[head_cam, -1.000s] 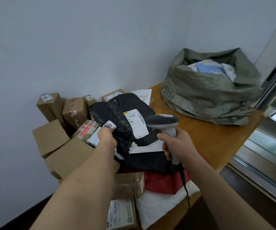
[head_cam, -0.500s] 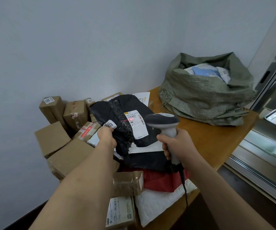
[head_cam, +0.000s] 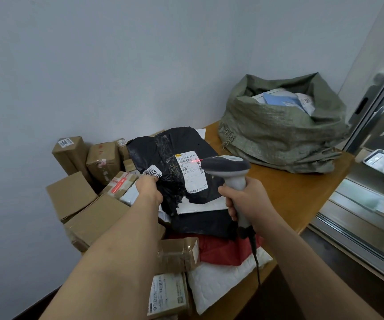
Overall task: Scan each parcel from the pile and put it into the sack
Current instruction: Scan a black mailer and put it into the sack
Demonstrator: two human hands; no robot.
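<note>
A second ago the white label (head_cam: 191, 172) on the black parcel (head_cam: 177, 162) showed no light; now the scanner (head_cam: 229, 168) throws a red line across the barcode at its top.

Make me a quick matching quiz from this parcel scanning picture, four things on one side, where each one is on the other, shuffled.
Things:
1. black parcel
2. scanner
3. sack
4. white padded mailer

Places:
A. gripped by the right hand
B. far end of the wooden table, open, parcels inside
C. held up by the left hand, red beam on its label
D. near table edge, partly under a red bag

Pairs: 1-C, 2-A, 3-B, 4-D
</note>
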